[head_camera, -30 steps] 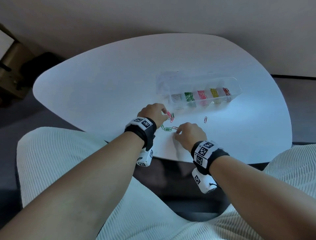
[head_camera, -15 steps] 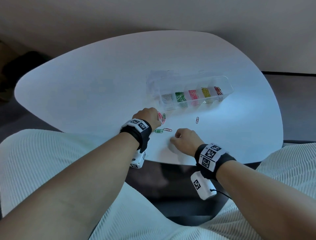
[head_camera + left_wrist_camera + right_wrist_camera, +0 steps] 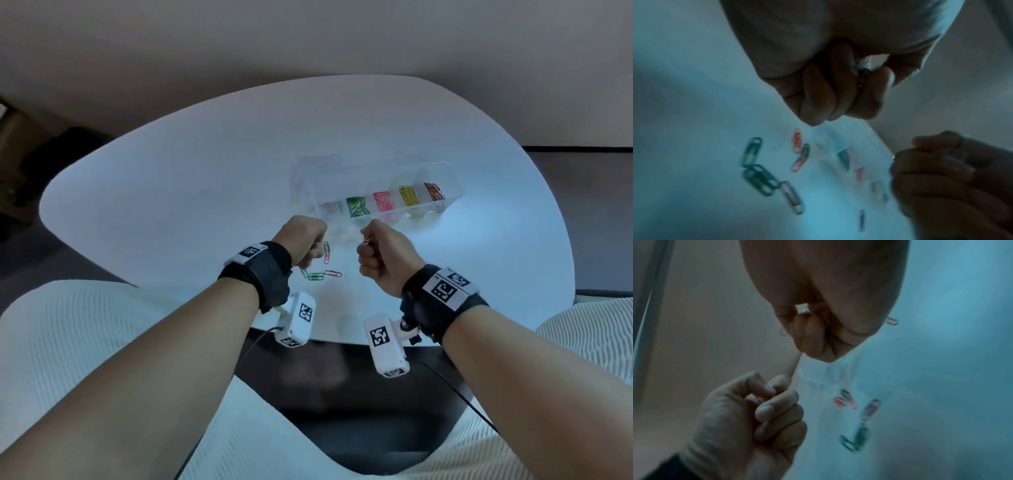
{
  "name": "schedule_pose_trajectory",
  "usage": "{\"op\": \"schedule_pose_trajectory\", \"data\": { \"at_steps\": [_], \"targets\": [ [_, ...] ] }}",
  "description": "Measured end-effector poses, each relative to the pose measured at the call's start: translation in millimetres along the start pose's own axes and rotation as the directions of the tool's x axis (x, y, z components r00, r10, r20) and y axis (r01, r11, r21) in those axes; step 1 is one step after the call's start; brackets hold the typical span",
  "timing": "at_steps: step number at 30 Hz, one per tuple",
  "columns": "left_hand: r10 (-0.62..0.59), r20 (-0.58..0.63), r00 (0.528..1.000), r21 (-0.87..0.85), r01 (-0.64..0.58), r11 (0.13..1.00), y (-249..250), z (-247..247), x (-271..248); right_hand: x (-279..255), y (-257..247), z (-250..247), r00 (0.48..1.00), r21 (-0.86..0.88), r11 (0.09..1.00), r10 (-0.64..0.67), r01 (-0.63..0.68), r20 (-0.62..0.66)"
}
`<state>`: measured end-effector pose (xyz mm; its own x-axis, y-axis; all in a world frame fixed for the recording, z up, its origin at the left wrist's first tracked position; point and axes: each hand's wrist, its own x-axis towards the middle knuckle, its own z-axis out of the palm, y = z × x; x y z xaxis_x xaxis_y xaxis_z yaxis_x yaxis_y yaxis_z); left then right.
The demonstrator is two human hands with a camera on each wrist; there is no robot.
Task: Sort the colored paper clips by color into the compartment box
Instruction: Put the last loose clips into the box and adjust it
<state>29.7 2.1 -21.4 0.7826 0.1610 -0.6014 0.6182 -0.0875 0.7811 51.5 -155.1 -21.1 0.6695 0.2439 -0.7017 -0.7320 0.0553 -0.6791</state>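
The clear compartment box lies on the white table, holding separate lots of white, green, pink, yellow and red clips. Just in front of the box my right hand is curled and pinches a pale paper clip; its wire loop sticks out past the fingers. My left hand is a fist beside it, and something small and dark is pinched between its thumb and fingers, seemingly a clip of unclear colour. Loose green and pink clips and a linked green clip lie under the left hand.
A single clip lies apart on the table beneath my right hand. The table's near edge is close to both wrists, with my lap in pale ribbed fabric below. A wall stands behind the table.
Both hands have lifted off the table and moved toward the box. The right hand came away from the near edge with a clip pinched in it.
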Motion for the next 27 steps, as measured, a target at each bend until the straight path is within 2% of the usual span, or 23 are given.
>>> {"op": "schedule_pose_trajectory", "data": {
  "at_steps": [2, 5, 9, 12, 15, 18, 20, 24, 27],
  "targets": [
    [0.021, -0.004, 1.000, -0.207, -0.021, 0.978, 10.4, -1.8, -4.8, 3.8, -13.7, 8.3, 0.999, 0.079, 0.997, -0.024, 0.022, 0.026],
    [0.058, -0.020, 0.998, -0.374, -0.062, 0.925, 23.2, -3.7, -7.0, 9.2, -32.5, 22.0, 0.998, 0.186, 0.981, -0.060, 0.054, 0.027],
    [-0.013, -0.055, 0.998, -0.521, -0.018, 0.854, 32.4, -6.7, -0.1, 19.4, -52.0, 37.1, 0.995, 0.275, 0.958, -0.089, 0.076, 0.036],
    [-0.080, -0.070, 0.994, -0.540, 0.030, 0.841, 35.8, -8.1, 9.5, 21.6, -61.9, 44.3, 0.999, 0.315, 0.949, -0.029, 0.015, 0.040],
    [-0.128, -0.084, 0.988, -0.561, 0.059, 0.826, 37.9, -9.9, 16.1, 29.9, -62.8, 39.8, 0.993, 0.258, 0.960, 0.088, -0.106, 0.083],
    [-0.144, -0.052, 0.988, -0.594, 0.086, 0.800, 41.6, -11.5, 18.1, 31.8, -60.6, 37.0, 0.986, 0.237, 0.961, 0.118, -0.144, 0.120],
    [-0.138, -0.015, 0.990, -0.639, 0.097, 0.763, 42.5, -11.2, 20.6, 34.0, -57.1, 32.6, 0.986, 0.300, 0.941, 0.128, -0.156, 0.109],
    [-0.088, 0.023, 0.996, -0.679, 0.080, 0.730, 39.6, -6.6, 27.8, 31.6, -50.7, 23.2, 0.980, 0.383, 0.910, 0.099, -0.160, 0.175],
    [-0.041, 0.100, 0.994, -0.626, 0.095, 0.774, 38.6, -2.4, 28.7, 25.1, -46.3, 15.3, 0.995, 0.367, 0.930, -0.005, -0.034, 0.103]
  ]
}}
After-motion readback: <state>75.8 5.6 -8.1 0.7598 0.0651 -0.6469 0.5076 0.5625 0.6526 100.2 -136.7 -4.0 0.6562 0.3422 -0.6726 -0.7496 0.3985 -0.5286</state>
